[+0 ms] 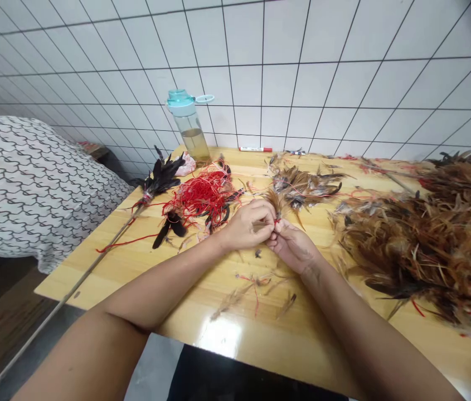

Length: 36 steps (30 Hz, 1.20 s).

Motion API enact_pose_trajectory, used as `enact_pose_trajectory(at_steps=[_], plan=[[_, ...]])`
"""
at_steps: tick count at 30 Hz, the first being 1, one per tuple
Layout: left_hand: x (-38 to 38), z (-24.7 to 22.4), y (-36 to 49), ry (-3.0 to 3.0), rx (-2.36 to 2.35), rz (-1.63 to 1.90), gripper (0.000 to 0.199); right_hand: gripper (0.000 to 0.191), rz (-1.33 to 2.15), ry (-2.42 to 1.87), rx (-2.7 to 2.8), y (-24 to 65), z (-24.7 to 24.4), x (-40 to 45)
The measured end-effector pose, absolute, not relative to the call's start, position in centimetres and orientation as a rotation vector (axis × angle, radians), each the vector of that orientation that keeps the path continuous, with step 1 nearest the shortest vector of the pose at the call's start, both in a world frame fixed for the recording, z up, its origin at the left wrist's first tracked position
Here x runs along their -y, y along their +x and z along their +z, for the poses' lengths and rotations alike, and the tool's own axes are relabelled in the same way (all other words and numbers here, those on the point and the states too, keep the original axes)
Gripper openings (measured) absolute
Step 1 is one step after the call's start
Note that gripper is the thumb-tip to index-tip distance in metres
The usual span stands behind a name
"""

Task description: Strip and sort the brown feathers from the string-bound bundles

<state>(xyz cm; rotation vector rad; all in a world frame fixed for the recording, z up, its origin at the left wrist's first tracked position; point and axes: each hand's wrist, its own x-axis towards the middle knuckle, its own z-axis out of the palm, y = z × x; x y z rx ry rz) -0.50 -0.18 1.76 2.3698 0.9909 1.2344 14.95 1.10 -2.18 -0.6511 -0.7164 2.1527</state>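
Observation:
My left hand [252,224] and my right hand [292,243] meet over the middle of the wooden table. Between their fingertips is a small bunch of brown feathers [276,201], with a bit of red string at its base. Both hands have their fingers pinched together at that base. Left of them lies a tangled heap of red string [205,192]. Just behind the hands is a loose pile of brown and grey feathers [306,185]. A large mass of brown feathers [436,234] covers the right side of the table.
A long stick [88,271] with black feathers [162,177] at its tip leans over the table's left edge. A bottle [192,131] and a red-and-white marker [255,149] are by the tiled wall. Patterned cloth [38,184] is at the left. Loose feather scraps [235,298] lie near the front.

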Motion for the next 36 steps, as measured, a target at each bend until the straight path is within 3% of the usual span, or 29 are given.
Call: enact_pose_trajectory(at_steps=[16,25,36], plan=[[0.0,1.0,-0.6,2.211,-0.982,1.266,0.011,0.029,2.082,-0.669,0.704,14.9,-2.1,-1.4],[-0.2,-0.1,-0.6,1.299,-0.822,1.324,0.025,0.026,2.046,-0.694,0.753,15.3,-2.1,-1.6],[-0.5,-0.3,-0.5,1.048,-0.994,1.098,0.04,0.037,1.87,-0.738,0.866,14.8,-2.6,-1.5]])
